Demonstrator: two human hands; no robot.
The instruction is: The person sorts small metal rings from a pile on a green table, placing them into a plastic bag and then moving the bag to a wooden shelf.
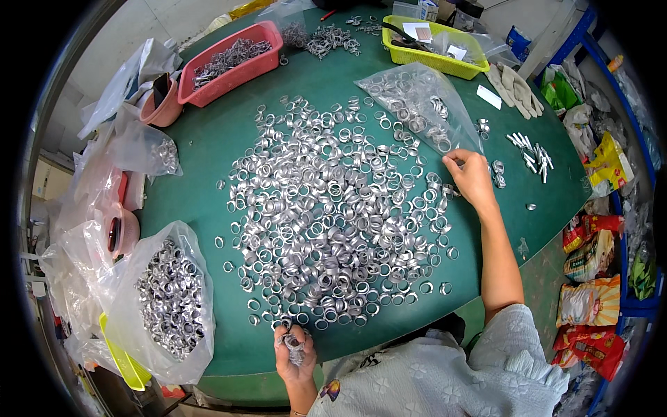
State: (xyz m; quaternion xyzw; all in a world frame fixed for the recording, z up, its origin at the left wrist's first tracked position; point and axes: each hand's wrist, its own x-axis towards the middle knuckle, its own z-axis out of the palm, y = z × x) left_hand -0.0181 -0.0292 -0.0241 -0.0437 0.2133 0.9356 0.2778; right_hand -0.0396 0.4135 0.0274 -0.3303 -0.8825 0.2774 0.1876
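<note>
A broad heap of silvery metal rings (pixel 326 208) covers the middle of the green table (pixel 201 156). Low in the view, by the heap's near edge, my left hand (pixel 295 358) is closed around a grey lumpy bundle (pixel 296 349) whose kind I cannot make out. One ring (pixel 285 322) shows at its fingertips. My right hand (pixel 470 179) reaches past the heap's right side, thumb and forefinger pinched together at the lower edge of a clear plastic bag (pixel 417 104) of rings. Whether they grip its film or something small is unclear.
A clear bag of rings (pixel 174 299) stands at left. Far back are a pink basket (pixel 229 62) of small metal parts and a yellow-green basket (pixel 434 52). Gloves (pixel 515 90) and short metal rods (pixel 531 154) lie right, near a blue shelf rack (pixel 632 303).
</note>
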